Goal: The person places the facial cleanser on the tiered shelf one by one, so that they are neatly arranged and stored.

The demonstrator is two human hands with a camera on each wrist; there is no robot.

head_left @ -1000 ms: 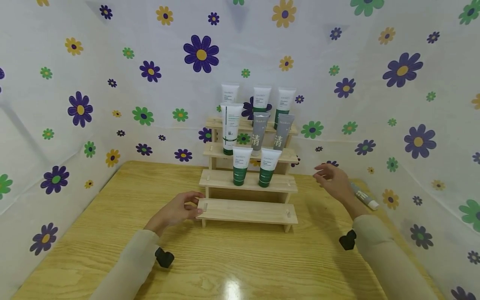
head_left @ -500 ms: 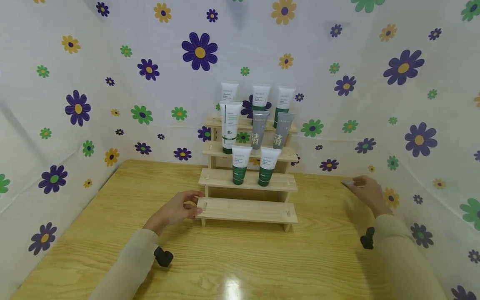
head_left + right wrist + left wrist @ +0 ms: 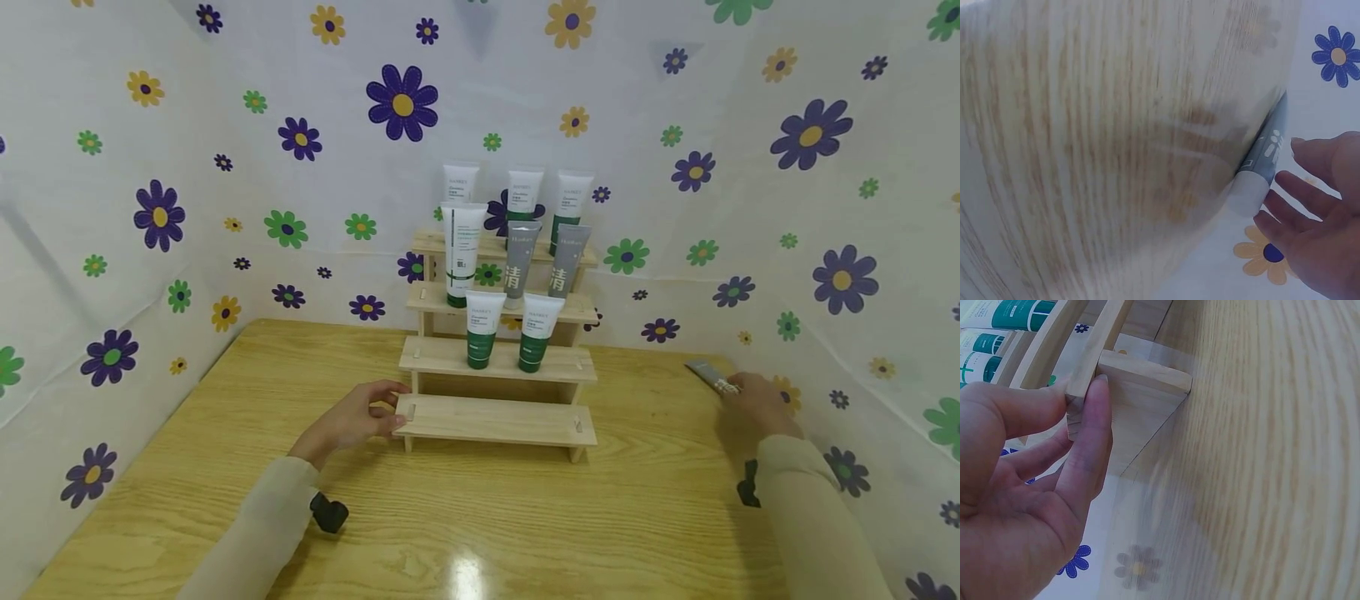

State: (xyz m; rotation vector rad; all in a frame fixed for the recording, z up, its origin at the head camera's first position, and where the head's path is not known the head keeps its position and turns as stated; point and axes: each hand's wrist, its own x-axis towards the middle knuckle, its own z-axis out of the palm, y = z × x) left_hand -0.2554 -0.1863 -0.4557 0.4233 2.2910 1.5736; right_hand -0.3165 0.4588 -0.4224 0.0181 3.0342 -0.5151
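A four-step wooden display stand (image 3: 491, 418) stands mid-table, its lowest step bare. My left hand (image 3: 352, 419) pinches the left end of that step; in the left wrist view the thumb (image 3: 1038, 409) lies on one face and the fingers on the other. Far right, a grey squeeze tube (image 3: 705, 372) with a white cap (image 3: 1249, 194) lies on the table. My right hand (image 3: 761, 406) is beside it, covering its cap end in the head view. The right wrist view shows fingers (image 3: 1291, 215) extended right at the cap, thumb side apart from the tube.
Two white-and-green tubes (image 3: 482, 333) stand on the second step. A tall white tube (image 3: 461, 250) and two grey tubes (image 3: 519, 267) occupy the third, and three white-and-green tubes (image 3: 573, 200) the top. Flower-patterned cloth (image 3: 322, 67) walls the table on three sides.
My right hand has moved right to the grey tube lying on the table, then a little back toward me along it. The left hand has stayed on the stand.
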